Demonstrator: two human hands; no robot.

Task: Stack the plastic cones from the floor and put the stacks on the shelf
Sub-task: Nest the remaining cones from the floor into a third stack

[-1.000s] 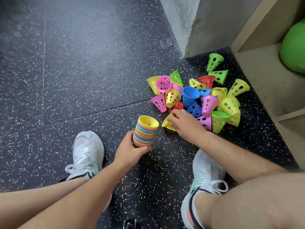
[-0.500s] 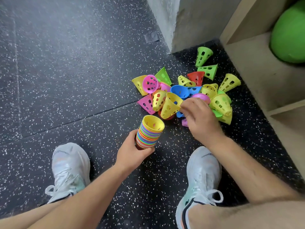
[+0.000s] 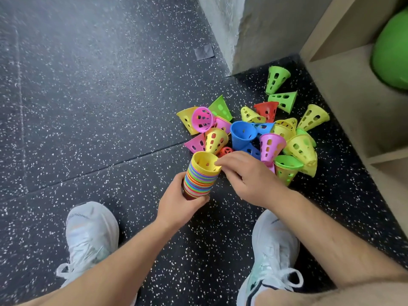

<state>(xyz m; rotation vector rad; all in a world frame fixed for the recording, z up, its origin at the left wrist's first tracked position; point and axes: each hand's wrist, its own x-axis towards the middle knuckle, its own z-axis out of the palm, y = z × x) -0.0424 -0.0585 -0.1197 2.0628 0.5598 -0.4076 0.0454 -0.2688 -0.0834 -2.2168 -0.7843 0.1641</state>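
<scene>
From the head camera we see our left hand (image 3: 178,206) wrapped around the base of the cone stack (image 3: 199,177), held just above the floor (image 3: 88,107). Our right hand (image 3: 247,175) pinches the top yellow cone's rim. Loose cones (image 3: 242,133) lie heaped beside the shelf (image 3: 344,89).

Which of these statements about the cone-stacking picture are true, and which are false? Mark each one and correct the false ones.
1. The left hand holds the stack of cones. True.
2. The top cone of the stack is blue. False: the top cone is yellow.
3. The right hand touches the rim of the stack's top cone. True.
4. All the loose cones already stand on the shelf. False: the loose cones lie in a heap on the floor; the shelf shows only a green ball.
</scene>
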